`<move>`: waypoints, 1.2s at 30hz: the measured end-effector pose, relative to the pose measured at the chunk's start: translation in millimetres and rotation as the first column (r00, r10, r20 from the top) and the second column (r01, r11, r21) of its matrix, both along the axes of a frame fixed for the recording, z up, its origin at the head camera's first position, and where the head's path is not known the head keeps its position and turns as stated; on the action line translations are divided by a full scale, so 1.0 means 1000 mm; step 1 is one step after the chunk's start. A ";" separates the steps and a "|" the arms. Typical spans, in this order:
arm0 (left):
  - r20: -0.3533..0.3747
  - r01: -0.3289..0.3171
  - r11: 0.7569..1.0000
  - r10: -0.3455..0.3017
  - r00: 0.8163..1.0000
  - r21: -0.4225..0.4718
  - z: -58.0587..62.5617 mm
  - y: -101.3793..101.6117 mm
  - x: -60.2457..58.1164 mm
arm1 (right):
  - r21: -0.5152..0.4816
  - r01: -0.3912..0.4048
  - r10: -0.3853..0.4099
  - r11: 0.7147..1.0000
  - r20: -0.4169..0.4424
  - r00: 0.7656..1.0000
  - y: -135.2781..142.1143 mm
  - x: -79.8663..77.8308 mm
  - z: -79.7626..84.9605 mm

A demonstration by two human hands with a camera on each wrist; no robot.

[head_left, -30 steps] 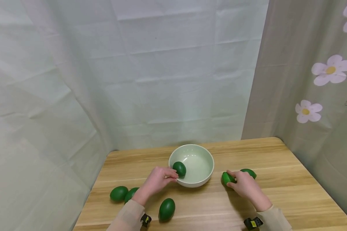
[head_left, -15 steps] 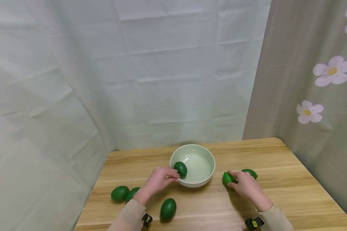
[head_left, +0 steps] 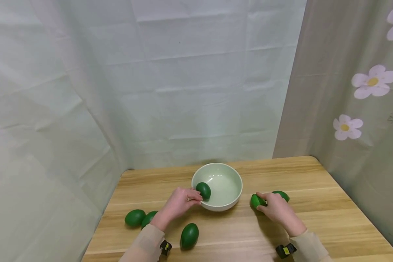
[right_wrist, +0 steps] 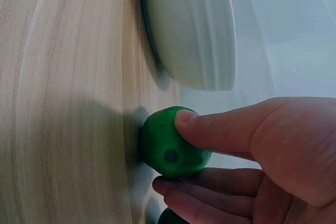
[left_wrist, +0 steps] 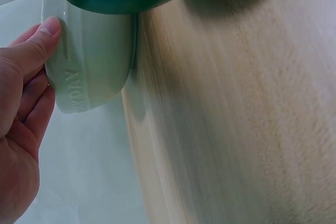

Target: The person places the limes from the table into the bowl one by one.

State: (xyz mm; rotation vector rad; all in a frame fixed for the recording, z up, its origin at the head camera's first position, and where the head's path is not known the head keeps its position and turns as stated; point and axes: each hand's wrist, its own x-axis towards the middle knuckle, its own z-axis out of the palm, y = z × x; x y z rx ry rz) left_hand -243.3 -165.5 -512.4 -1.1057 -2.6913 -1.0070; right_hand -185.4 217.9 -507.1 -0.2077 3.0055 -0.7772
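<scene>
My left hand (head_left: 180, 202) pinches the near-left rim of a pale green bowl (head_left: 227, 187); in the left wrist view the thumb (left_wrist: 50, 27) lies against the bowl's side. Inside the bowl, beside these fingertips, sits a smooth dark green avocado (head_left: 203, 190). To the right of the bowl, my right hand (head_left: 278, 207) grips a brighter green lime (head_left: 257, 201) low over the table, thumb on one side and fingers on the other. The right wrist view shows a dark round spot on the lime (right_wrist: 163, 140). Another lime (head_left: 281, 195) lies just behind the right hand, partly covered by it.
Two dark green avocados, one at the far left (head_left: 135, 218) and one partly behind the left forearm (head_left: 148, 219), lie side by side on the wooden table (head_left: 314, 182). Another avocado (head_left: 189, 235) lies in front of the bowl. Curtains (head_left: 196, 91) hang behind the table.
</scene>
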 end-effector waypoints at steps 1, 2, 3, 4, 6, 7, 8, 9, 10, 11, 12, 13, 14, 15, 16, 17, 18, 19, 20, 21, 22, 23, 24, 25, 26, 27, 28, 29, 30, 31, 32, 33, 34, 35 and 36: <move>-0.005 0.004 1.000 -0.004 1.000 -0.002 0.000 0.000 0.000 | 0.005 -0.001 0.001 1.000 -0.001 1.000 0.000 0.000 0.000; -0.003 0.005 1.000 -0.005 1.000 -0.001 0.000 -0.001 -0.001 | 0.006 -0.006 0.006 1.000 -0.003 1.000 0.000 -0.001 0.000; -0.006 0.004 1.000 -0.004 1.000 -0.001 0.000 -0.001 -0.001 | -0.005 -0.002 0.002 1.000 0.002 1.000 -0.001 -0.001 0.000; -0.004 0.002 1.000 -0.002 1.000 0.001 0.001 -0.001 -0.001 | -0.014 0.001 -0.001 1.000 0.004 1.000 -0.001 -0.001 0.000; -0.013 0.002 1.000 -0.002 1.000 0.005 0.002 -0.001 -0.002 | -0.019 0.005 -0.005 1.000 0.004 1.000 -0.002 -0.002 0.000; -0.018 0.002 1.000 -0.002 1.000 0.007 0.002 -0.001 -0.002 | -0.018 0.004 -0.004 1.000 0.003 1.000 -0.002 -0.002 0.000; -0.019 0.001 1.000 -0.001 1.000 0.009 0.002 -0.001 -0.002 | -0.017 0.003 -0.003 1.000 0.002 1.000 -0.002 -0.003 0.000; -0.021 0.000 1.000 0.000 1.000 0.009 0.002 -0.001 -0.002 | -0.015 0.008 -0.008 1.000 0.003 1.000 -0.002 -0.003 0.000; -0.021 0.001 1.000 0.000 1.000 0.010 0.002 -0.001 -0.002 | -0.004 0.008 -0.008 1.000 -0.003 1.000 -0.002 -0.004 0.000; -0.019 0.001 1.000 -0.001 1.000 0.011 0.002 -0.001 -0.002 | 0.006 0.006 -0.006 1.000 -0.008 1.000 -0.002 -0.004 0.000; -0.017 0.000 1.000 0.000 1.000 0.009 0.002 -0.001 -0.002 | 0.014 0.002 -0.002 1.000 -0.010 1.000 -0.002 -0.003 0.000; -0.015 0.000 1.000 0.000 1.000 0.008 0.001 -0.001 -0.002 | 0.017 -0.002 0.002 1.000 -0.012 1.000 -0.001 -0.003 0.000; -0.012 -0.001 1.000 0.001 1.000 0.007 0.001 -0.001 -0.002 | 0.016 -0.001 0.001 1.000 -0.011 1.000 -0.001 -0.003 -0.001; -0.012 -0.001 1.000 0.001 1.000 0.007 0.001 -0.001 -0.002 | 0.012 0.001 -0.001 1.000 -0.010 1.000 -0.001 -0.003 -0.001; -0.015 0.000 1.000 0.000 1.000 0.007 0.000 -0.001 -0.001 | 0.009 0.001 -0.001 1.000 -0.010 1.000 -0.001 -0.003 -0.001; -0.020 0.005 1.000 -0.005 1.000 0.007 0.000 -0.001 -0.001 | 0.014 -0.005 0.005 1.000 -0.013 1.000 -0.001 -0.003 -0.001; -0.027 0.011 1.000 -0.011 1.000 0.009 0.000 -0.001 -0.001 | 0.017 -0.005 0.005 1.000 -0.014 1.000 -0.001 -0.002 -0.001; -0.032 0.018 1.000 -0.018 0.999 0.011 0.001 -0.001 -0.001 | 0.017 -0.004 0.004 1.000 -0.010 1.000 0.000 -0.002 -0.001; -0.040 0.025 1.000 -0.024 0.999 0.013 0.001 -0.001 -0.001 | 0.015 -0.002 0.002 1.000 -0.005 1.000 0.000 -0.001 -0.002; -0.045 0.030 0.999 -0.029 0.999 0.013 0.001 0.000 0.000 | 0.018 -0.005 0.005 1.000 -0.003 1.000 0.000 -0.001 -0.002; -0.049 0.034 0.999 -0.033 0.998 0.015 0.001 0.000 0.000 | 0.021 -0.008 0.008 1.000 -0.002 1.000 0.000 -0.001 -0.002; -0.049 0.037 0.999 -0.036 0.998 0.016 0.001 0.000 -0.001 | 0.025 -0.011 0.011 1.000 -0.002 1.000 0.000 -0.001 -0.002; -0.047 0.035 0.999 -0.034 0.998 0.015 0.001 0.001 -0.001 | 0.021 -0.007 0.007 1.000 0.004 1.000 0.001 -0.001 -0.003; -0.045 0.032 0.999 -0.032 0.998 0.013 0.001 0.001 -0.001 | 0.019 -0.009 0.009 1.000 0.006 1.000 0.001 -0.001 -0.003; -0.044 0.029 1.000 -0.029 0.999 0.011 0.001 0.001 -0.001 | 0.018 -0.008 0.007 1.000 0.004 1.000 0.001 -0.001 -0.003; -0.044 0.028 1.000 -0.027 0.999 0.010 0.001 0.001 -0.001 | 0.018 -0.008 0.008 1.000 0.001 1.000 0.001 -0.001 -0.003; -0.043 0.027 1.000 -0.026 0.999 0.010 0.001 0.001 -0.001 | 0.019 -0.007 0.007 1.000 -0.003 1.000 0.001 -0.001 -0.003; -0.044 0.025 1.000 -0.024 0.999 0.008 0.001 0.001 -0.001 | 0.020 -0.007 0.007 1.000 -0.003 1.000 0.001 -0.001 -0.003; -0.044 0.024 1.000 -0.024 0.999 0.006 0.001 0.001 0.000 | 0.018 -0.005 0.005 1.000 -0.003 1.000 0.001 -0.001 -0.003; -0.046 0.025 1.000 -0.024 0.999 0.006 0.001 0.001 0.000 | 0.017 -0.007 0.007 1.000 -0.004 1.000 0.001 -0.001 -0.003; -0.049 0.025 1.000 -0.025 0.998 0.005 0.001 0.001 0.000 | 0.014 -0.007 0.007 1.000 -0.004 1.000 0.001 -0.001 -0.002; -0.054 0.028 1.000 -0.027 0.998 0.004 0.001 0.001 0.000 | 0.013 -0.009 0.009 1.000 -0.004 1.000 0.001 -0.001 -0.002; -0.057 0.030 1.000 -0.030 0.998 0.005 0.001 0.001 0.001 | 0.010 -0.009 0.009 1.000 -0.003 1.000 0.001 -0.001 -0.001; -0.064 0.032 0.999 -0.031 0.997 0.003 0.000 0.001 0.000 | 0.005 -0.008 0.008 1.000 0.000 1.000 0.001 -0.001 -0.001; -0.072 0.034 0.999 -0.033 0.997 0.002 0.000 0.001 0.000 | -0.002 -0.006 0.006 1.000 0.000 1.000 0.001 -0.001 -0.001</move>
